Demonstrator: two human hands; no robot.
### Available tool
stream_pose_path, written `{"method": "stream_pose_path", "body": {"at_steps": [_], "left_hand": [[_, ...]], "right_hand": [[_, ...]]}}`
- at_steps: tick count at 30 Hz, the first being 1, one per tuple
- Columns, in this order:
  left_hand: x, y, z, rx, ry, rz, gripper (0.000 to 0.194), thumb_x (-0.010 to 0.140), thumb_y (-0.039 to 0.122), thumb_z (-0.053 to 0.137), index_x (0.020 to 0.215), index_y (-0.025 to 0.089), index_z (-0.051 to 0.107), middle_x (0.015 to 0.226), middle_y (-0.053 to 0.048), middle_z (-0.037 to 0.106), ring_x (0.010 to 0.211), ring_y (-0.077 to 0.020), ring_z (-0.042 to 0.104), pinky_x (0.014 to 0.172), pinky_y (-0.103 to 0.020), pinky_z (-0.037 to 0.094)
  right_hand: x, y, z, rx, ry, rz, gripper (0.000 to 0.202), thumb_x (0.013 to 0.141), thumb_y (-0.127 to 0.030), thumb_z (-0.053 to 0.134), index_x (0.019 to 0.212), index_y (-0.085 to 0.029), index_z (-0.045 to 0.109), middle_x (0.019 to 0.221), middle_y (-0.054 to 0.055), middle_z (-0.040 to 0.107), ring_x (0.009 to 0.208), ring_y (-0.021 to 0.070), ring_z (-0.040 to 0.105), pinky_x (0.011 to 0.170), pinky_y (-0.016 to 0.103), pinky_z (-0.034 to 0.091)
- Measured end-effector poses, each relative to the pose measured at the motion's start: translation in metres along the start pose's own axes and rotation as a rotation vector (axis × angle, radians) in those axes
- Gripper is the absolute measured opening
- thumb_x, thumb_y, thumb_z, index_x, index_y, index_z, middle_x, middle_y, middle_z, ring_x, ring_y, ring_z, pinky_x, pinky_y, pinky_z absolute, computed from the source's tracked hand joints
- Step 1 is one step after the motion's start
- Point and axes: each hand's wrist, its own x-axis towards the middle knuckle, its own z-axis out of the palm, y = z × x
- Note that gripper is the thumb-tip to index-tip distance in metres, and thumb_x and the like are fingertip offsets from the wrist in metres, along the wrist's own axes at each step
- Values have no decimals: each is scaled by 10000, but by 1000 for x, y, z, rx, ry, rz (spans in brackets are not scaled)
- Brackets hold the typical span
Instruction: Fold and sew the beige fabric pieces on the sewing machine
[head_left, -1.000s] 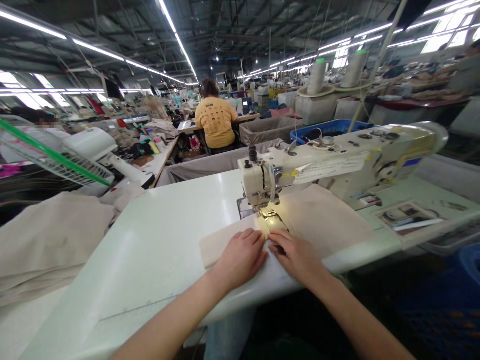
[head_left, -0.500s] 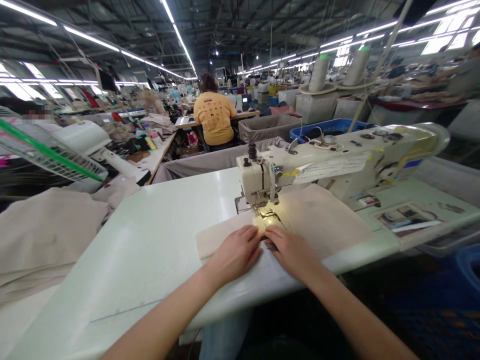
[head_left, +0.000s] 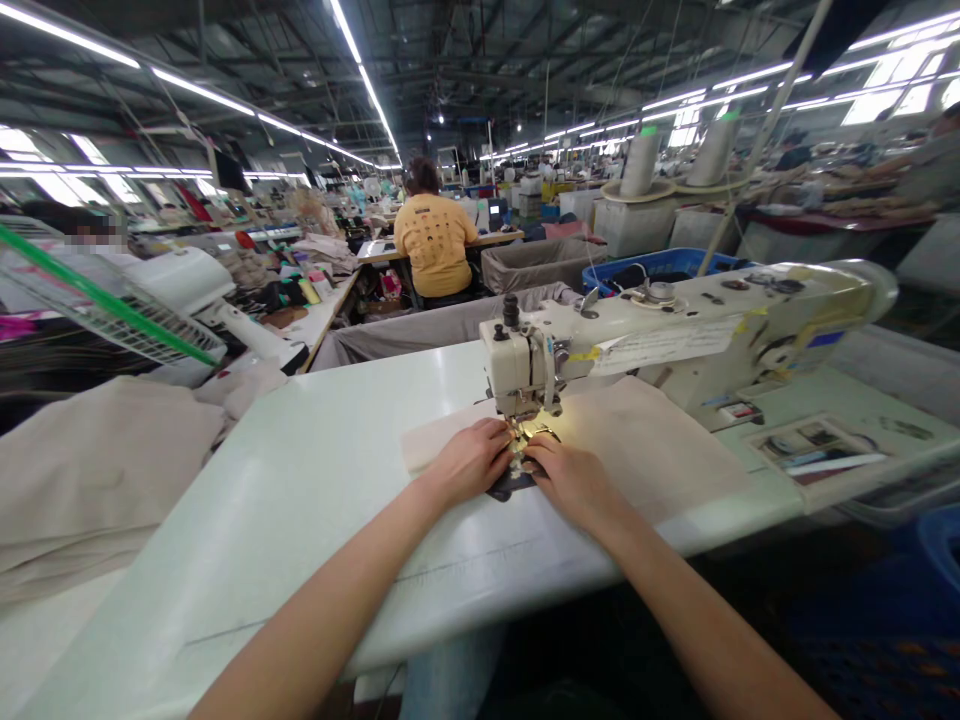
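Observation:
Under the head of a cream sewing machine (head_left: pixel 517 365) lies a piece of beige fabric (head_left: pixel 652 440), spread to the right with a narrower part showing on the left. My left hand (head_left: pixel 472 460) is closed on the fabric just left of the needle area, fingers bent and pressed together. Opposite it, my right hand (head_left: pixel 574 482) grips the fabric's near edge, its fingertips close to the left hand's. The machine lamp lights the spot between them. A dark metal plate (head_left: pixel 510 490) shows below the fingertips. The hands partly hide the stitching point.
The pale green sewing table (head_left: pixel 330 480) extends to the left. Beige cloth (head_left: pixel 97 470) is piled at far left near a fan (head_left: pixel 180 290). A tray of small tools (head_left: pixel 817 450) sits at right. Beyond the table are a grey cloth bin (head_left: pixel 420 325) and a seated person (head_left: pixel 435 240).
Both hands have moved slightly forward, toward the needle, with the fabric. Its near edge has drawn away from me, exposing the dark metal plate. The camera view has shifted slightly.

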Motion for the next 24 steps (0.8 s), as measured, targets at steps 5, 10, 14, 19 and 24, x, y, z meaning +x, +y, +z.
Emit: {"method": "stream_pose_path", "body": {"at_steps": [5,10,14,19,24], "left_hand": [[-4,1,4,8,46,-15,282,1022,266,426,1200,180,628,1166,-121,660,1103,-238,629,973,-396,545],[-6,2,6,-1,65,-15,283,1023,264,430,1217,182,619,1206,-122,652,1125,-235,626,995,-405,540],[-6,0,5,6,69,-3,275,1022,258,432,1193,177,632,1200,-129,655,1132,-241,628,1000,-411,541],[-6,-3,7,21,68,5,292,1024,253,426,1215,149,620,1206,-138,652,1147,-250,623,1013,-409,535],[-7,-4,10,21,71,13,289,1027,251,422,1215,161,623,1245,-127,643,1157,-241,614,1023,-399,528]], "right_hand": [[-11,-1,3,45,18,-2,280,982,-194,523,1220,-224,667,1292,70,665,1053,219,683,875,312,529],[-16,1,12,82,64,-11,282,994,-201,505,1225,-227,664,1315,66,660,1106,220,670,925,326,533],[-16,2,18,88,85,-25,285,1000,-207,492,1233,-219,656,1326,69,655,1123,225,666,930,341,542],[-17,3,21,75,98,-26,288,996,-192,493,1234,-209,654,1321,74,659,1130,223,664,928,334,544],[-16,3,22,57,92,-16,279,993,-194,503,1220,-198,665,1316,76,662,1120,233,669,910,337,552]]}}
